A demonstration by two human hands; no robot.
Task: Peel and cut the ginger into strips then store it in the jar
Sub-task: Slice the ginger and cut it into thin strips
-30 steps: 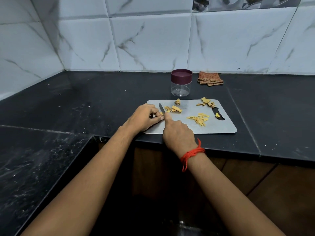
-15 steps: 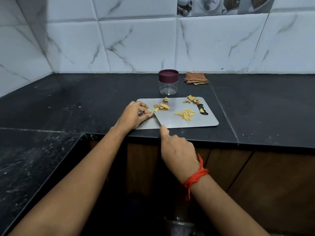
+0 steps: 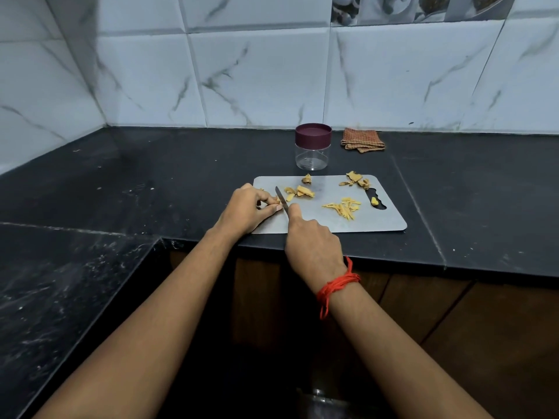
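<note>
A grey cutting board [image 3: 381, 220] lies on the black counter. My left hand [image 3: 246, 208] pins a small piece of ginger [image 3: 276, 199] against the board's left end. My right hand [image 3: 313, 247] grips a knife [image 3: 280, 199], its blade lying right beside my left fingertips. Sliced ginger [image 3: 300, 191] sits just right of the blade. A heap of thin ginger strips [image 3: 343, 206] lies mid-board. Peel scraps [image 3: 355, 179] rest at the far right corner, and one small bit [image 3: 374, 201] sits by the handle slot. The clear jar [image 3: 312, 148] with a maroon lid stands behind the board, shut.
A folded brown checked cloth [image 3: 362, 140] lies right of the jar against the tiled wall. The black counter [image 3: 151, 182] turns a corner on the left, with a lower slab [image 3: 54, 291] in front of it. Wooden cabinet fronts [image 3: 438, 313] run below the counter edge.
The knife, drawn back toward me half a second ago, has moved forward again with the blade beside my left fingertips. The view has shifted a little.
</note>
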